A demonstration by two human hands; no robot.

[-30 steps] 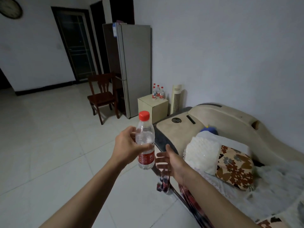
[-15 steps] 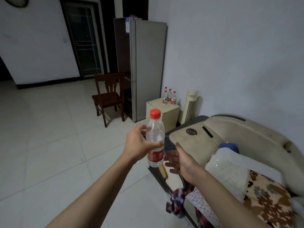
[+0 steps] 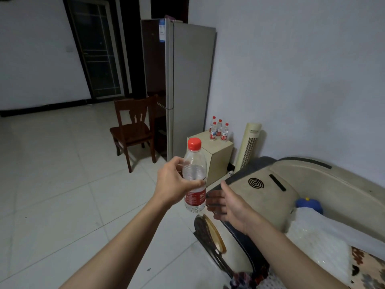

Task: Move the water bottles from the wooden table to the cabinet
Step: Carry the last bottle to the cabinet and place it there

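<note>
Left grip [image 3: 175,182] clasped the bottle [image 3: 194,176] upright for carrying toward the far cabinet [image 3: 216,155], where four bottles [image 3: 218,130] stood; right grip [image 3: 227,203] spread, empty.

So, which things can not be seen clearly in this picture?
- Head view: the wooden table is outside the frame.
- Bottles on the cabinet: four caps show; any more would be hidden.
- Their labels: too small to read.
- Held bottle: its middle is covered by the left hand.
- Right hand: open, fingertips in shadow.
</note>
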